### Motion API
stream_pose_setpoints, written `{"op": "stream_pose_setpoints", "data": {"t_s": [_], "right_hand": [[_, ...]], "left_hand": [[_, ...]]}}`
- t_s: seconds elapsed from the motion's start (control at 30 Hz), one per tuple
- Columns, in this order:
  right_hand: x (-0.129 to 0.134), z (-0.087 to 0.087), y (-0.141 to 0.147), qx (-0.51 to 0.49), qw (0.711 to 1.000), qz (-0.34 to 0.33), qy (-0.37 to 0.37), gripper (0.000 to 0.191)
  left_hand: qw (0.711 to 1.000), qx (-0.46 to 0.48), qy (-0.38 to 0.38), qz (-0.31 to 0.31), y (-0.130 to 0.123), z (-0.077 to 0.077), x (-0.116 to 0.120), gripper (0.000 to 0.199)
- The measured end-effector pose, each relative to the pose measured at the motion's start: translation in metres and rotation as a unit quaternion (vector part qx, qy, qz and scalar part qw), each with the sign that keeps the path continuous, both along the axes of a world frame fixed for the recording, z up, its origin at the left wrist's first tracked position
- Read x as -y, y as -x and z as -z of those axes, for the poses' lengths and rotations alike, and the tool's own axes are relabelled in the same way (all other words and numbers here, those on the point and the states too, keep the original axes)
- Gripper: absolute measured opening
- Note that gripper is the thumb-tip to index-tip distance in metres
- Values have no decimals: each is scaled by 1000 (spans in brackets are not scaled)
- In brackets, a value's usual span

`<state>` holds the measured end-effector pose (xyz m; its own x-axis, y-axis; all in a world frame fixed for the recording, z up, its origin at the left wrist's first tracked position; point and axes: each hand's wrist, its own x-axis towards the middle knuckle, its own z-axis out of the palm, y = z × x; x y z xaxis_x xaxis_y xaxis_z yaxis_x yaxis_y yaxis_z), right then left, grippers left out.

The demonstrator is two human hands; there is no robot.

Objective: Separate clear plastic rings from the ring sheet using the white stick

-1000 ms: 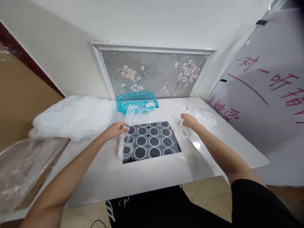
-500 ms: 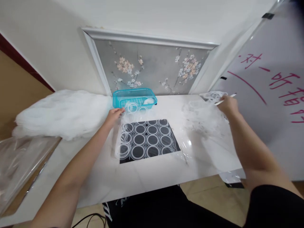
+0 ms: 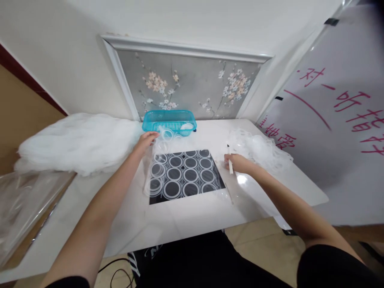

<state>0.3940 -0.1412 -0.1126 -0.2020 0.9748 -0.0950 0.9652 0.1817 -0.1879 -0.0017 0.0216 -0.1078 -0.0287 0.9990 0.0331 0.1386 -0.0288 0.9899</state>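
The patterned sheet (image 3: 183,176), black with rows of pale rings, lies flat at the middle of the desk (image 3: 186,218), squarely in front of the person. This position presumably places it within equal reach of both arms.

A clear film (image 3: 163,147) lies over the sheet and extends past its left and far edges. Its transparency leaves the printed rings readable; the dark ground probably serves as contrast for the pale outlines.

The left hand (image 3: 148,140) is at the film's far left corner, with the fingers bent and drawn together. The grip suggests steadying of the film, although whether a fold is pinched cannot be told.

The right hand (image 3: 238,163) is just beside the right edge of the sheet, with the fingers closed around a white pen (image 3: 231,167). The dark end of the pen points away from the person and is off the sheet, so the pen is apparently carried rather than applied.

A blue basket (image 3: 169,116), with a white item inside, stands behind the film, near the left hand. A pile of clear looped pieces (image 3: 259,148) occupies the right side, beyond the right hand. A heap of translucent white material (image 3: 78,144) lies at left. Both appear set aside to leave the working area free.
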Motion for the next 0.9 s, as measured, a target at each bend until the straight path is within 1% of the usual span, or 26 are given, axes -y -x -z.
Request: {"op": "stream_pose_setpoints", "data": {"t_s": [0.03,0.1,0.17,0.2,0.27,0.33,0.37,0.4,0.43,0.5,0.57,0.6,0.63,0.7,0.8,0.9], "right_hand": [[-1,2,1,-5,1000,6,0,8],[-4,-2,-4,-11,1000,25,-7,9],[-8,-13,-16,-13,997,71,-30,13],[-9,-20,-25,-11,993,108,-51,13],[-11,-37,-42,-3,974,199,-109,12],[-13,-52,-53,7,946,279,-168,19],[-13,-56,-55,11,933,303,-192,23],[-15,-59,-53,13,926,312,-210,27],[-17,-58,-48,11,925,309,-221,29],[-27,-51,-28,-3,935,276,-222,29],[-45,-36,-2,-37,955,224,-190,24],[-57,-28,12,-63,966,192,-162,22],[-69,-21,25,-89,973,167,-132,21],[-93,-9,47,-128,979,131,-91,21],[-116,-3,68,-190,978,76,-48,22],[-115,-7,76,-254,967,3,-10,23]], "left_hand": [[1000,-1,-2,0,-1,0,1,40],[1000,1,-12,-6,-4,-1,3,38],[1000,6,-25,-13,-6,-2,6,38],[999,9,-31,-15,-6,-2,8,39],[999,16,-40,-13,-5,-3,10,41],[999,18,-42,-2,-2,-6,13,44],[999,16,-40,6,0,-7,14,47],[999,11,-34,17,2,-9,15,50],[999,2,-25,30,3,-12,16,53],[997,-26,-3,67,7,-17,19,55],[991,-67,18,117,9,-23,22,50],[985,-90,24,142,10,-25,25,45],[979,-112,27,165,11,-28,28,40],[968,-156,21,198,12,-30,34,33],[954,-213,-4,212,13,-27,39,29],[949,-259,-41,177,12,-17,34,26]]}}
